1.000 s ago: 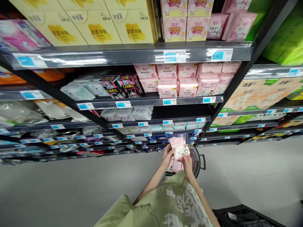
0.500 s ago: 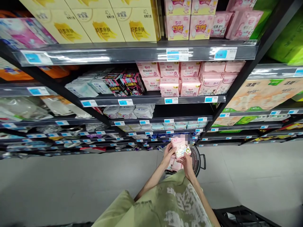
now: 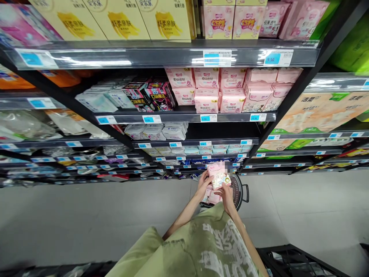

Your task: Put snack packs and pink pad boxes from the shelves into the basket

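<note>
Pink-and-white rectangular packet (image 3: 215,170): smooth wrapping, apparently plastic film, soft sheen. Round dark perforated basket (image 3: 236,190): plastic-looking, mostly matt. Clear shelf-edge strip (image 3: 161,59): glossy plastic, bright reflections. Yellow rectangular cartons (image 3: 123,23): smooth paperboard, low sheen. Olive-green printed garment (image 3: 184,244): matt creased cloth. Grey tiled floor (image 3: 86,219): smooth, faintly reflective.

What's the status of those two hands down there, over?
Left hand and right hand gripping one pink pack. More pink packs below. Nothing seen blocking either hand.

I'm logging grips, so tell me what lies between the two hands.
A pink-and-white pack, held by both the left hand and the right hand; the head view shows it.
</note>
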Motion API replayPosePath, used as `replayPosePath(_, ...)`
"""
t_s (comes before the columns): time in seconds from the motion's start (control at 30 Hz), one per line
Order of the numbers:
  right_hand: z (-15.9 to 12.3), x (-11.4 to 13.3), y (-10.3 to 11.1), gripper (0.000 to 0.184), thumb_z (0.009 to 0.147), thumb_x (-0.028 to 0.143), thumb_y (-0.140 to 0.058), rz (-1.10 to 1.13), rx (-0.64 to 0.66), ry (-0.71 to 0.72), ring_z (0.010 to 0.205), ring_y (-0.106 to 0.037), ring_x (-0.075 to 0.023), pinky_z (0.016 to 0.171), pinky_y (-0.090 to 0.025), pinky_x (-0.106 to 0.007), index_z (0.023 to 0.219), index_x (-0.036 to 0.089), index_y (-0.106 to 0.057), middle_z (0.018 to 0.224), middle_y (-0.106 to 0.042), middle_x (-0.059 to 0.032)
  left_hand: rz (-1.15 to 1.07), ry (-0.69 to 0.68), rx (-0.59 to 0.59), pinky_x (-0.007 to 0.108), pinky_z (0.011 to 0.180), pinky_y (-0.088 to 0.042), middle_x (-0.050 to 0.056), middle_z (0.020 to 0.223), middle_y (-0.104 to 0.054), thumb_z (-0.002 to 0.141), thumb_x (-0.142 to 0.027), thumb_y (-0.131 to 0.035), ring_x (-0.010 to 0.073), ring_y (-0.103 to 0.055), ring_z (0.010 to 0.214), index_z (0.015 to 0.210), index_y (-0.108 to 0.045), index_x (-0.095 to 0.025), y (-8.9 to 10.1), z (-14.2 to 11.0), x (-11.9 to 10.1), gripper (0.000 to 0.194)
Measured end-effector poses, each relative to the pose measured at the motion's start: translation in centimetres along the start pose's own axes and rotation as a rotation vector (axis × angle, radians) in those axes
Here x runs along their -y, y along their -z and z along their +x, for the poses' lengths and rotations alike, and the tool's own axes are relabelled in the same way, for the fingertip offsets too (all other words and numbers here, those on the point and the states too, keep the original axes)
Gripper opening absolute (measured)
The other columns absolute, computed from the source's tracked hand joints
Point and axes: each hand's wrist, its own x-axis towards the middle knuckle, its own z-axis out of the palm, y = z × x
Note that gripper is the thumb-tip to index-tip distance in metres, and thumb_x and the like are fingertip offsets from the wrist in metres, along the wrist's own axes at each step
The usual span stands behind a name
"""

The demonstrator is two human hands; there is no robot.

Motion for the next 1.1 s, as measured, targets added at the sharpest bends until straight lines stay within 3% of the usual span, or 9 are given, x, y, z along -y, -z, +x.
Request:
replayPosePath(0.17, 0.0, -0.1, 0.2, 0.049, 0.074, 0.062, -0.086, -0.067, 0.01, 0.026, 0.074, -0.076, -0.0238, 0.066, -0.065, -0.037, 0.094, 0.018, -0.072, 0.082, -0.078, -0.0052, -0.02, -0.012, 0.021, 0.041, 0.098, -0.056, 0.014, 0.14, -0.07, 0.07, -0.049, -0.092, 0.0322, -0.069, 0.122, 0.144, -0.062, -0.027, 0.1, 0.1, 0.1, 0.083)
replayPosePath(0.33, 0.0, -0.3, 0.3, 0.055, 0.07, 0.061, -0.09, -0.158, -0.001, 0.073, 0.073, -0.076, -0.0244, 0.066, -0.065, -0.037, 0.101, 0.019, -0.072, 0.09, -0.082, -0.0072, -0.032, 0.077, 0.065, 0.045, 0.104, -0.056, 0.014, 0.133, -0.074, 0.064, -0.046, -0.097, 0.0343, -0.069, 0.124, 0.139, -0.065, -0.025, 0.2, 0.4, 0.3, 0.084)
replayPosePath(0.47, 0.1, -0.3, 0.5, 0.057, 0.07, 0.063, -0.09, -0.186, 0.037, 0.064, 0.076, -0.077, -0.0265, 0.066, -0.064, -0.038, 0.102, 0.02, -0.071, 0.091, -0.082, -0.0079, -0.025, 0.139, 0.05, 0.044, 0.097, -0.06, 0.014, 0.131, -0.075, 0.062, -0.044, -0.099, 0.0334, -0.073, 0.117, 0.133, -0.067, -0.024, 0.5, 0.3, 0.3, 0.08)
replayPosePath(0.6, 0.3, -0.3, 2.1, 0.06, 0.068, 0.066, -0.09, -0.278, 0.119, -0.003, 0.081, -0.078, -0.0275, 0.064, -0.062, -0.036, 0.102, 0.02, -0.073, 0.094, -0.082, -0.0094, -0.01, 0.209, 0.013, 0.042, 0.083, -0.062, 0.013, 0.126, -0.076, 0.061, -0.04, -0.1, 0.0316, -0.077, 0.103, 0.132, -0.062, -0.024, 1.1, 0.3, 0.3, 0.082)
replayPosePath(0.7, 0.3, -0.7, 4.4, 0.068, 0.06, 0.072, -0.09, -0.413, 0.12, -0.032, 0.077, -0.077, -0.0285, 0.063, -0.059, -0.037, 0.101, 0.02, -0.074, 0.092, -0.082, -0.01, -0.013, 0.161, -0.032, 0.041, 0.083, -0.062, 0.013, 0.123, -0.077, 0.058, -0.039, -0.102, 0.0303, -0.077, 0.1, 0.133, -0.06, -0.025, 2.0, 1.1, -0.7, 0.087)
replayPosePath(0.8, 0.0, -1.7, 7.0, 0.071, 0.055, 0.077, -0.087, -0.546, 0.083, -0.082, 0.072, -0.076, -0.0296, 0.063, -0.057, -0.04, 0.097, 0.021, -0.075, 0.086, -0.081, -0.0094, -0.003, 0.079, -0.042, 0.039, 0.082, -0.062, 0.012, 0.122, -0.077, 0.059, -0.041, -0.101, 0.0298, -0.077, 0.101, 0.135, -0.058, -0.025, 3.2, 3.2, -3.5, 0.089)
replayPosePath(0.9, -0.7, -2.8, 9.1, 0.068, 0.058, 0.077, -0.083, -0.612, 0.075, -0.144, 0.075, -0.077, -0.0307, 0.066, -0.057, -0.04, 0.096, 0.021, -0.075, 0.086, -0.081, -0.0091, 0.054, -0.019, -0.018, 0.038, 0.081, -0.063, 0.013, 0.127, -0.075, 0.063, -0.042, -0.099, 0.0292, -0.076, 0.102, 0.14, -0.054, -0.026, 4.0, 6.7, -8.0, 0.091)
replayPosePath(1.1, -1.6, -4.3, 11.1, 0.066, 0.061, 0.076, -0.079, -0.625, 0.059, -0.197, 0.079, -0.078, -0.0322, 0.068, -0.055, -0.04, 0.1, 0.022, -0.073, 0.089, -0.081, -0.0089, 0.239, -0.171, -0.074, 0.036, 0.079, -0.062, 0.015, 0.126, -0.074, 0.074, -0.039, -0.094, 0.0259, -0.075, 0.099, 0.148, -0.046, -0.023, 3.1, 15.6, -17.0, 0.09)
